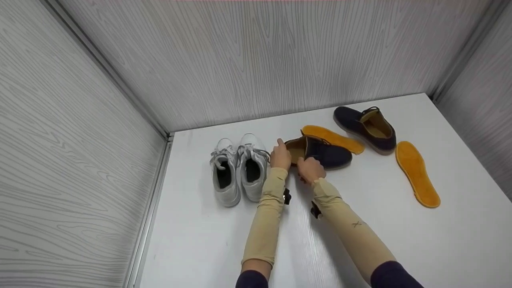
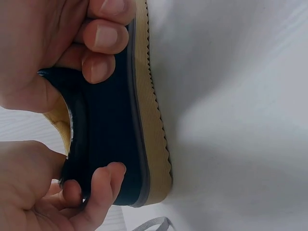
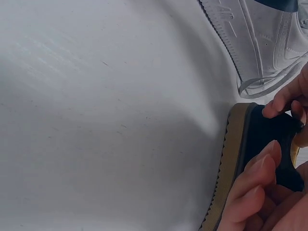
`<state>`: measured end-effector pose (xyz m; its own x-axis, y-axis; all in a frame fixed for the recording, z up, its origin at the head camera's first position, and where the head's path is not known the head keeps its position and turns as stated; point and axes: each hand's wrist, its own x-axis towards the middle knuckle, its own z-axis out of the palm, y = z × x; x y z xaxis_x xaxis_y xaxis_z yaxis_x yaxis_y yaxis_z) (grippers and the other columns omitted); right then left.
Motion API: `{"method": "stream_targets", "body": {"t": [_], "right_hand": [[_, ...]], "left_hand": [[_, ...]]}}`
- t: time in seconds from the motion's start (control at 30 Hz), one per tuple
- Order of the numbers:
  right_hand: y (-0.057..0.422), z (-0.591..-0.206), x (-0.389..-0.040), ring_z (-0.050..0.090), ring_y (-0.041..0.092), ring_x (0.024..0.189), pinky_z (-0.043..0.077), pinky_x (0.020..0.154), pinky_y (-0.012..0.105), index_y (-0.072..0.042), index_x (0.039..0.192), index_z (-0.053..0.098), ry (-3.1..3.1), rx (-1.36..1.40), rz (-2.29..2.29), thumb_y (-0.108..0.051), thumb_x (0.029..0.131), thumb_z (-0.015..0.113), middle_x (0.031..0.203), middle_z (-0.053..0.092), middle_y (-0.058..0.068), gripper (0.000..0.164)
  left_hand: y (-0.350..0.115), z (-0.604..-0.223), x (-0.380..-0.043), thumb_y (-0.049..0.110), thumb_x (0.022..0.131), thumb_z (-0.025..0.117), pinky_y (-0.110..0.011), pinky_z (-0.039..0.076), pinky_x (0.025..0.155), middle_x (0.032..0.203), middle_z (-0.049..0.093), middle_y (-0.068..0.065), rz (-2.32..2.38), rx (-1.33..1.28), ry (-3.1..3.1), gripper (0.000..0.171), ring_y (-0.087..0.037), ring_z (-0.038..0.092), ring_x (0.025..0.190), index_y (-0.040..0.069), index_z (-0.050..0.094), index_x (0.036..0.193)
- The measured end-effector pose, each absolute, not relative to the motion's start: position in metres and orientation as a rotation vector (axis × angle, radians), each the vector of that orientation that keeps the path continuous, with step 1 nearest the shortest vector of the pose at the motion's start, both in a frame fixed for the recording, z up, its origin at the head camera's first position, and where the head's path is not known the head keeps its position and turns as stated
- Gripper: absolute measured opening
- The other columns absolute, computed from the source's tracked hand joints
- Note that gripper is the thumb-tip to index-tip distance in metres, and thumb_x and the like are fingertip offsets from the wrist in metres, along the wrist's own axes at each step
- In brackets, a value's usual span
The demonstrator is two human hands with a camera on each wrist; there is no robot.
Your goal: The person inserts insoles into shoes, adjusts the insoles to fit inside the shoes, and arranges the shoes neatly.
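Observation:
A dark navy lace-up shoe (image 1: pixel 331 155) with a tan sole lies on the white table, toe to the right. My left hand (image 1: pixel 281 157) grips its heel, thumb inside the collar and fingers outside, as the left wrist view shows. On the near side of the opening my right hand (image 1: pixel 311 170) pinches the rim, its curled fingers against the outer wall (image 3: pixel 254 127). Tan lining shows inside the shoe. Just behind it lies an orange insole (image 1: pixel 334 139), partly covered by the shoe in the head view.
The matching navy shoe (image 1: pixel 358 127) stands at the back right, and a second orange insole (image 1: pixel 418 175) lies right of it. Two white sneakers (image 1: pixel 227 188) with grey laces stand close to my left hand. Grey wood-grain panels (image 1: pixel 248 60) enclose the back and sides.

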<state>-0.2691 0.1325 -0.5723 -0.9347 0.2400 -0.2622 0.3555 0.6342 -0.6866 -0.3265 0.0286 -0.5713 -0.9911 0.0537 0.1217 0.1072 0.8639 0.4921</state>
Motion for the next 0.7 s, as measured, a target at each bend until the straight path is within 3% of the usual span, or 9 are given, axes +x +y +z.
{"method": "stream_targets", "body": {"t": [0.23, 0.53, 0.7], "right_hand": [[0.1315, -0.5702, -0.2676, 0.06, 0.026, 0.059, 0.049, 0.065, 0.044, -0.008, 0.067, 0.065, 2.702, 0.5, -1.175, -0.038, 0.1, 0.035, 0.058, 0.06, 0.005, 0.054], [0.1302, -0.5723, -0.2676, 0.057, 0.023, 0.056, 0.044, 0.058, 0.038, -0.008, 0.069, 0.062, 2.67, 0.495, -1.215, -0.036, 0.101, 0.035, 0.06, 0.058, 0.004, 0.049], [0.1327, -0.57, -0.2674, 0.059, 0.026, 0.063, 0.048, 0.064, 0.042, -0.007, 0.075, 0.061, 2.673, 0.513, -1.283, -0.035, 0.101, 0.035, 0.065, 0.059, 0.006, 0.046]], "left_hand": [[0.0293, -0.5718, -0.325, 0.01, 0.096, 0.06, -0.044, 0.055, 0.073, 0.094, 0.069, -0.023, -0.729, -0.122, -2.925, 0.024, -0.036, 0.069, 0.082, -0.003, 0.058, 0.116], [0.0265, -0.5744, -0.3224, 0.011, 0.097, 0.06, -0.043, 0.055, 0.071, 0.091, 0.068, -0.022, -0.694, -0.127, -2.913, 0.021, -0.035, 0.069, 0.08, -0.005, 0.061, 0.11], [0.0254, -0.5755, -0.3218, 0.009, 0.096, 0.059, -0.044, 0.054, 0.07, 0.087, 0.068, -0.022, -0.748, -0.143, -2.849, 0.015, -0.036, 0.069, 0.079, -0.005, 0.064, 0.098]]}}
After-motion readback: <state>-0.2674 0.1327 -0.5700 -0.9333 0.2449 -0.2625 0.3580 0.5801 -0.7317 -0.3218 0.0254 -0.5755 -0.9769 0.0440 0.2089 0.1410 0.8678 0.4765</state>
